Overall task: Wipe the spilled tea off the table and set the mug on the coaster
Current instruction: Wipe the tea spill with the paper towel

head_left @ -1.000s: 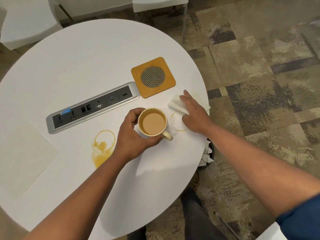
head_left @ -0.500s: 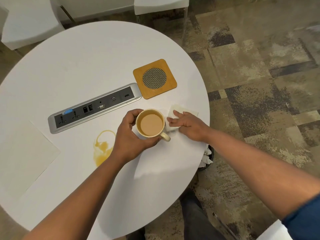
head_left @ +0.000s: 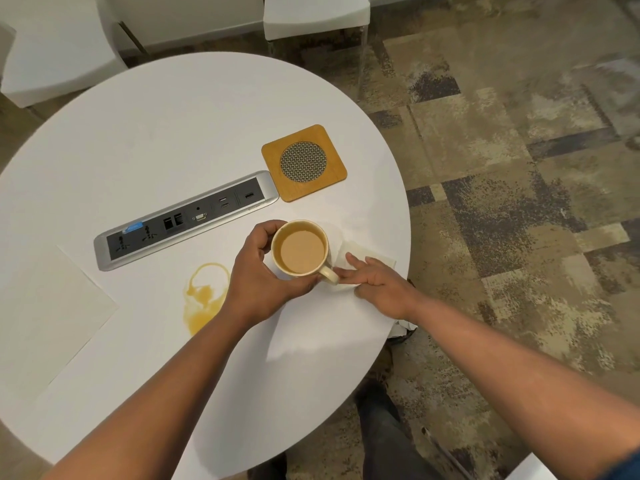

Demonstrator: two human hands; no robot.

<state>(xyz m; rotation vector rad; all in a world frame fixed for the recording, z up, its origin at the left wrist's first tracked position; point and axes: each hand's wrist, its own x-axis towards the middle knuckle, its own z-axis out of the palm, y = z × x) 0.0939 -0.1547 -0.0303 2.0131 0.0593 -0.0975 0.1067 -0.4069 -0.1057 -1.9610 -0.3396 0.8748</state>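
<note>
Our left hand [head_left: 263,275] wrapped round mug [head_left: 300,249], mid-frame, full of milky tea, handle pointing lower right. Our right hand [head_left: 379,284] just beside it, fingers spread flat, pressing white napkin [head_left: 367,256] onto table [head_left: 173,133] near right edge. Coaster [head_left: 304,162] sits empty above mug, apart from it, next to socket strip [head_left: 187,220]. Tea puddle [head_left: 204,299] left of our wrist, unwiped.
</note>
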